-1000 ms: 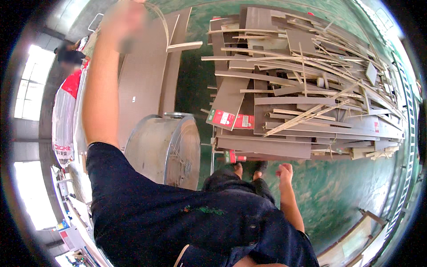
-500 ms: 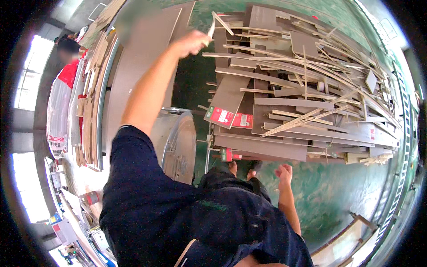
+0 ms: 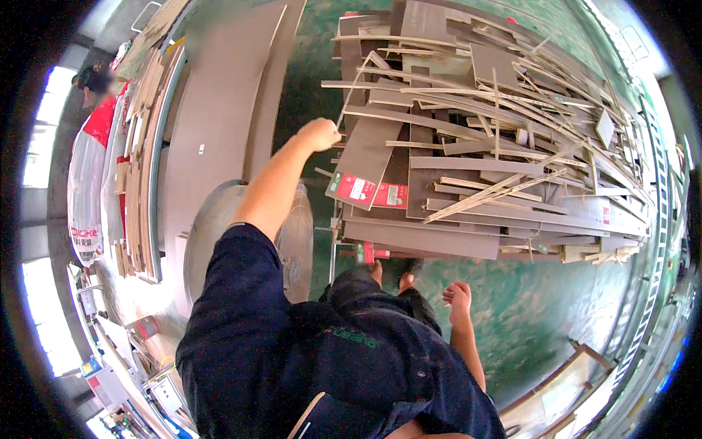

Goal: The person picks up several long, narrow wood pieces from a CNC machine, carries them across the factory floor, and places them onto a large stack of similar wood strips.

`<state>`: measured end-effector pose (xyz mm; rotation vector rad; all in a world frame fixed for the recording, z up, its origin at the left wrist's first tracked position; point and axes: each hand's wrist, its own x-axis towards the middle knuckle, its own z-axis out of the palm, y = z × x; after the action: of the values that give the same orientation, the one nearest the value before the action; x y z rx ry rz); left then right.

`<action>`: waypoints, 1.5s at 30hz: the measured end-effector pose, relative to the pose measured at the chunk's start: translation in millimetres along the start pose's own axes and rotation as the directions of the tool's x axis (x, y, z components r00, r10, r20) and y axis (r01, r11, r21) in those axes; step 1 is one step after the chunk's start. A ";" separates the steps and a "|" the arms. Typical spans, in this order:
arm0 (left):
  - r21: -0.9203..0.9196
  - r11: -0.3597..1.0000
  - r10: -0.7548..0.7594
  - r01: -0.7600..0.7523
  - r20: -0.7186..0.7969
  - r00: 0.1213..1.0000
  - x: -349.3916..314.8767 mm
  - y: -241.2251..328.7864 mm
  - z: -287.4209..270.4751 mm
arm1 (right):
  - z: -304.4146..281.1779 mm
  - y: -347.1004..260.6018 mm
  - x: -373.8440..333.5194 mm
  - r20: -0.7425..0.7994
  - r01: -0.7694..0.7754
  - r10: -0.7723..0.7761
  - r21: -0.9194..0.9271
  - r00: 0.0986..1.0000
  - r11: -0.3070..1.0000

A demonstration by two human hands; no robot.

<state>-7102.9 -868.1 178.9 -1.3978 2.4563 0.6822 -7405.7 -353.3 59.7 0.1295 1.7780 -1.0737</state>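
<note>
My left hand [image 3: 319, 134] is a closed fist at the end of my outstretched arm, at the left edge of the pile of board offcuts. From it rises a thin, pale, bent strip [image 3: 351, 96], whose far part lies over the pile. Below the strip is a brown board piece [image 3: 369, 150] with a red and green label [image 3: 352, 188]. My right hand [image 3: 458, 298] hangs low over the green floor, its fingers loosely bent and slightly apart, with nothing seen in it.
A large pile of brown boards and thin wood strips [image 3: 512, 175] fills the right side. Large brown panels [image 3: 212, 110] stand to the left, next to a round metal-edged disc [image 3: 292, 241]. A wooden frame [image 3: 563, 384] lies at lower right. Another person [image 3: 95, 80] is at far left.
My left hand has come down and nearer with the strip, which now trails onto the pile. My right hand has dropped slightly, and its fingers have loosened.
</note>
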 end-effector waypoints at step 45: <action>0.511 0.841 -0.401 0.175 0.372 0.837 116.8 -182.7 109.5 | -51.4 75.6 -133.2 -0.202 -0.198 0.147 -0.266 0.968 0.943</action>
<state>-7009.8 -979.8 -15.7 -1.2082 1.8045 0.2845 -7337.3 -222.1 124.6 0.2075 2.0229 -0.6886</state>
